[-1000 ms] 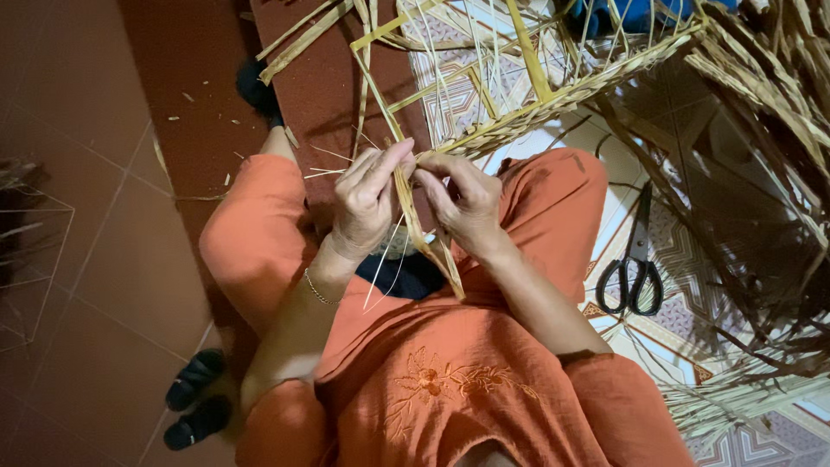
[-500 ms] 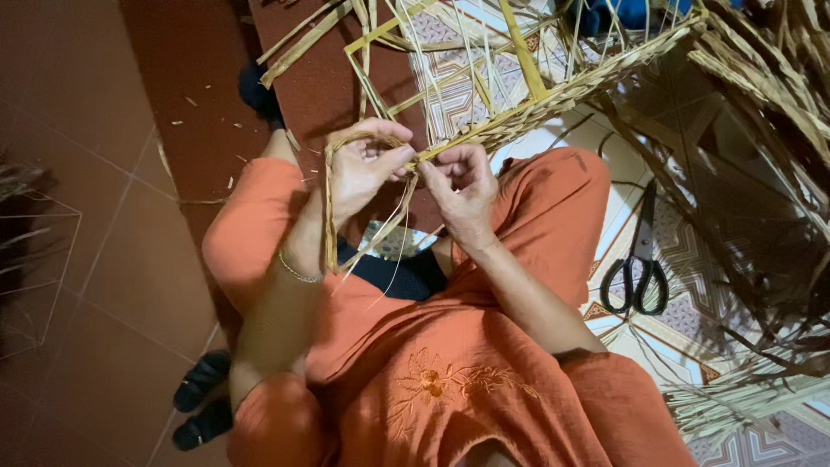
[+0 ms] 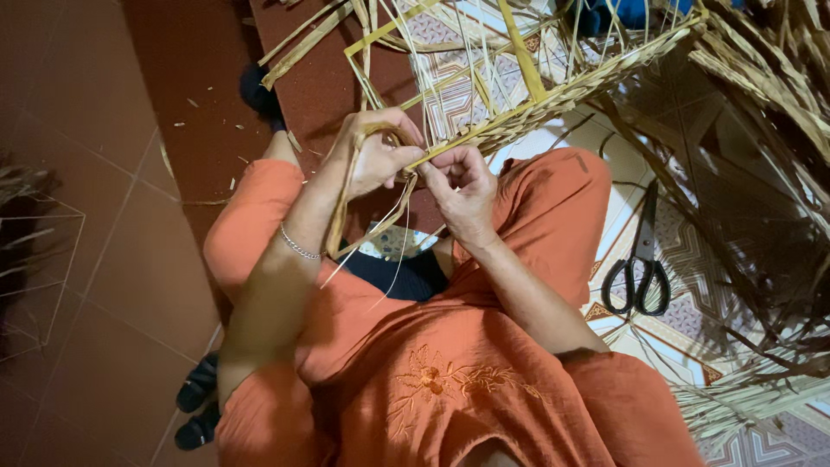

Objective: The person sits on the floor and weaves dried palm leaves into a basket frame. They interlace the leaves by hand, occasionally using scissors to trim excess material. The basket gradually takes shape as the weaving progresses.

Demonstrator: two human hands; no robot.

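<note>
A straw strip [image 3: 363,203] is pinched tight in the left hand [image 3: 373,160], so it stays bent. Just beside, the braid [image 3: 553,99] end is squeezed by the right hand [image 3: 462,186].

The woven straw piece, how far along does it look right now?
Done: a woven braided band runs from the hands toward the upper right. In hand: the left hand loops a strand while the right hand pinches the band's end. Left: many loose straw strips lie unwoven around it, and the scissors lie untouched on the mat.
</note>
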